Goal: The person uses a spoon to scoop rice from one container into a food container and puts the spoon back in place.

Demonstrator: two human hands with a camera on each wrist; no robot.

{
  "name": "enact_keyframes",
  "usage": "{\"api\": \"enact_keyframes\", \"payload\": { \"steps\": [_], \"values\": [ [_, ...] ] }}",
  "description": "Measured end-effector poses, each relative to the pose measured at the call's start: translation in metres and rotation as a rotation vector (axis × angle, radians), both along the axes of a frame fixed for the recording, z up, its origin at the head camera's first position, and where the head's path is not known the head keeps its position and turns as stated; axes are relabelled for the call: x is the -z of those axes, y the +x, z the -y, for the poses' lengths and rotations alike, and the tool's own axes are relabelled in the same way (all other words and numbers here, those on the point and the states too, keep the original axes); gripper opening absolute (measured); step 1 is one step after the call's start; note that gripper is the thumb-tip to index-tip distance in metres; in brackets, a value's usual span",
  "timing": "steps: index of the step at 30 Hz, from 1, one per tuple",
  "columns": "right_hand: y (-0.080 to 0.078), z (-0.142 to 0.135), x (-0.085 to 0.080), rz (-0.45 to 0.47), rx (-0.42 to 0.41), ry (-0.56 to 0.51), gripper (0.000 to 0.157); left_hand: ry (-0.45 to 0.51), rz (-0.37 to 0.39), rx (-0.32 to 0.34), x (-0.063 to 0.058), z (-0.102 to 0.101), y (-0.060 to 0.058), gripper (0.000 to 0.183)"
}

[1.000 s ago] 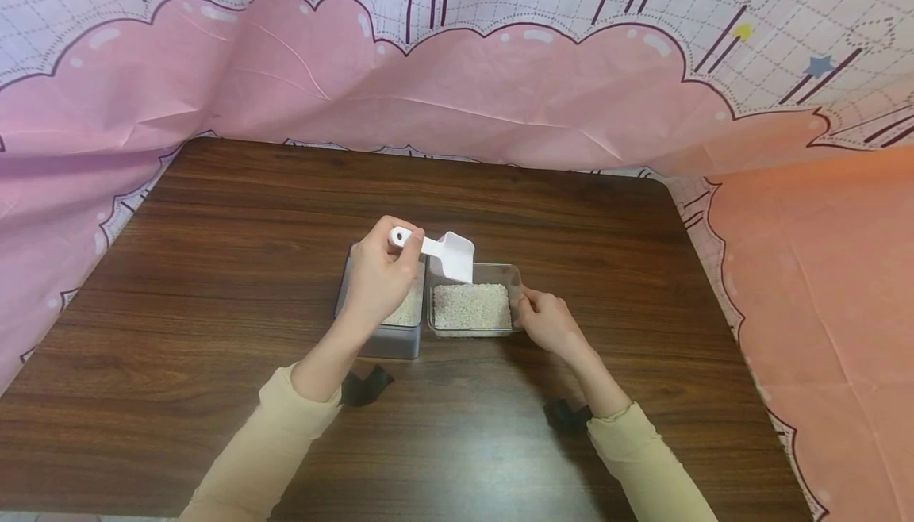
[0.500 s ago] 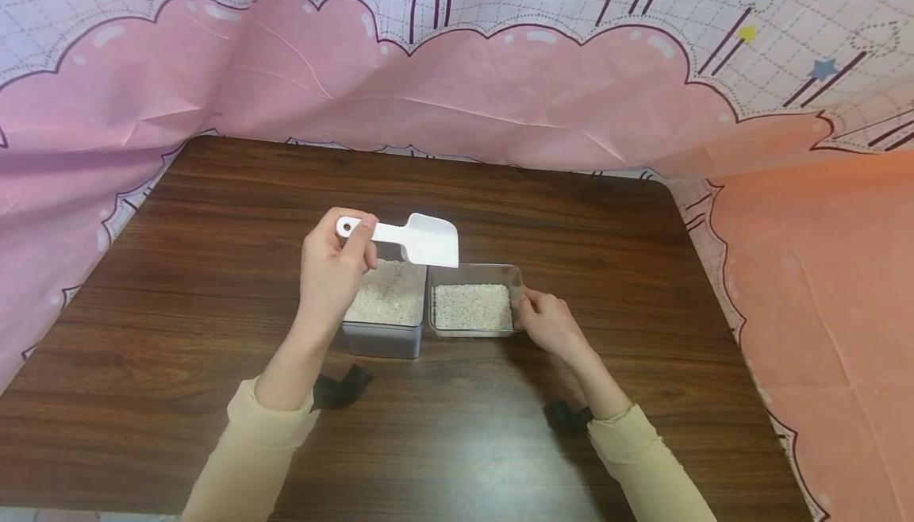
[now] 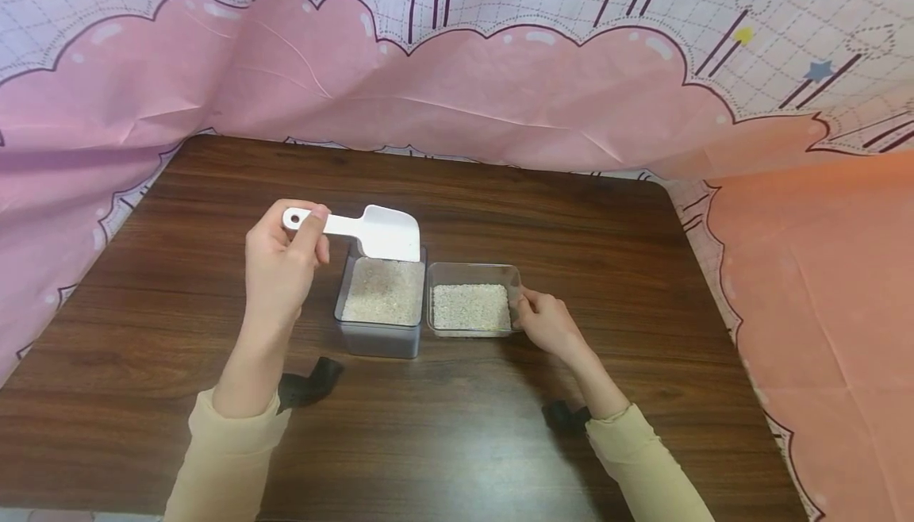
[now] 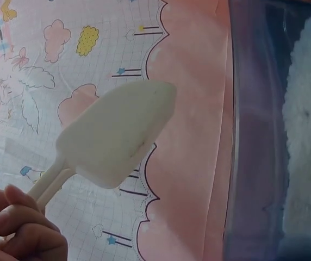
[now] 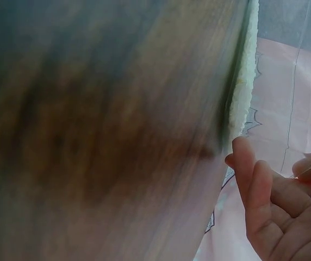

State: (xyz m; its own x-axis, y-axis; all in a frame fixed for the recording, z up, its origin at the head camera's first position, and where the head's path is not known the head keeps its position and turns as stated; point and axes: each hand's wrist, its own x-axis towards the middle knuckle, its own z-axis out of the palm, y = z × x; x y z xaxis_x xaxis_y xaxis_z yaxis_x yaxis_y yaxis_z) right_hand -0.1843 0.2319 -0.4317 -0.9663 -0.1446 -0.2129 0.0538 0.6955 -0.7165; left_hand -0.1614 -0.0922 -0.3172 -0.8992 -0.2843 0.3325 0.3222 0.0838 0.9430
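My left hand (image 3: 280, 272) grips the handle of a white plastic scoop (image 3: 389, 235), thumb along the top near the hanging hole. The scoop's blade points right and overlaps the far edge of a grey, translucent bin (image 3: 381, 341) in the head view. Pale granules (image 3: 382, 300) fill that bin high. A few specks cling along one edge of the scoop (image 4: 117, 130) in the left wrist view. My right hand (image 3: 551, 324) holds the right end of a clear plastic box (image 3: 474, 273), thumb at its rim and fingers low outside. A layer of similar granules (image 3: 471, 308) covers the box's bottom.
Bin and box stand side by side on a dark wood-grain table (image 3: 457, 443). A patterned pink and white curtain (image 3: 457, 86) hangs behind and at the sides. Black straps (image 3: 310, 383) show at both wrists.
My left hand has moved left with the scoop, from over the clear box to the grey bin's far edge, uncovering the granules in the bin. The right hand and both containers stay put.
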Motion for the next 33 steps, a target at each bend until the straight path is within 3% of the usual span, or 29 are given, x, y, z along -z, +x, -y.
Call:
{"api": "enact_keyframes", "payload": {
  "steps": [10,18,33],
  "values": [
    [-0.001,0.001,-0.001,-0.002,-0.002,0.009,0.047,-0.058,0.127,-0.014,0.002,0.013,0.003,0.012],
    [-0.001,0.001,0.001,-0.009,-0.003,0.021,0.046,-0.232,0.239,0.035,0.011,0.025,0.0,0.019],
    [0.0,0.001,0.001,-0.002,0.013,0.017,0.047,-0.327,0.318,0.1,0.027,0.028,-0.002,0.022]
  ]
}}
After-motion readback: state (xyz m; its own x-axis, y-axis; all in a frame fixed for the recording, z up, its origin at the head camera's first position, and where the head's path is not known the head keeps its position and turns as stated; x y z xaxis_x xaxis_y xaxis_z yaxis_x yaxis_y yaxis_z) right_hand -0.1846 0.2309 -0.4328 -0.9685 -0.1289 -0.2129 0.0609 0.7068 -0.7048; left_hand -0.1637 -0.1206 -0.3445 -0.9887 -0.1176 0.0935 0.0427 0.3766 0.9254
